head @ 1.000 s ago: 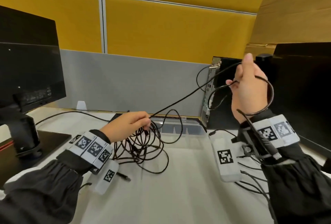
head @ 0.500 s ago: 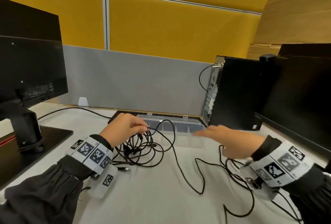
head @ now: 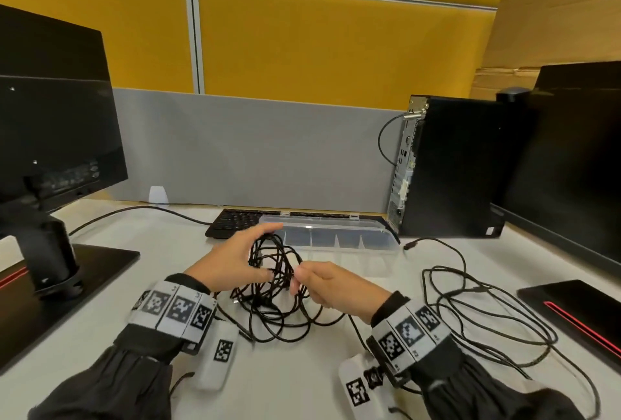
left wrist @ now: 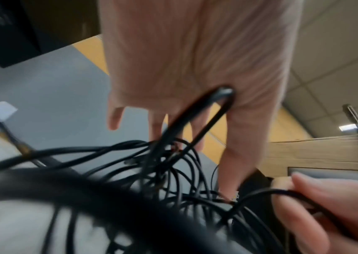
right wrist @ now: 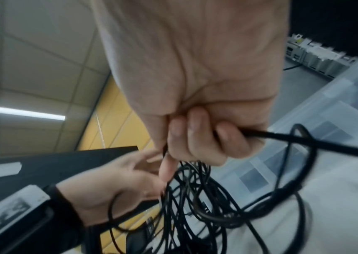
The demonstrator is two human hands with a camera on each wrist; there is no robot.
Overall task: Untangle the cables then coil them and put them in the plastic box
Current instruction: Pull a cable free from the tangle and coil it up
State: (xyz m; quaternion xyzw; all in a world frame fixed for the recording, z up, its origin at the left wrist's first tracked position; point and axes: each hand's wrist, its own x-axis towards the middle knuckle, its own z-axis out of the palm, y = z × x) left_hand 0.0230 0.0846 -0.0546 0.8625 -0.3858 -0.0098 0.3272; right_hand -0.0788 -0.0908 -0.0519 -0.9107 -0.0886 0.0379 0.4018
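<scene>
Both hands work at mid-table, nearer the front edge. The left hand (head: 232,260) has its fingers spread and mostly straight, with loops of the tangled cables (head: 274,288) hung over the web between thumb and forefinger; in the left wrist view a black loop sits against the palm, but the frames do not show fingers closed around it, so the hand reads as released and carrying. The right hand (head: 331,287) is clenched on a strand of the same bundle: the right wrist view shows fingers (right wrist: 197,137) curled round a black cable running out to the right. The upper part of the bundle is lifted between the hands; its lower loops lie on the table (head: 302,386).

A second, loose cable (head: 477,312) is spread over the right half of the table, apart from the bundle, one plug end lying near the box's right end.

The plastic box (head: 339,238), clear and divided into compartments, sits toward the back edge, just behind the hands. No cable is visible inside it. A keyboard (head: 235,221) lies behind the box. A monitor (head: 53,123) stands at the left edge, a computer tower (head: 453,167) toward the back right corner.
</scene>
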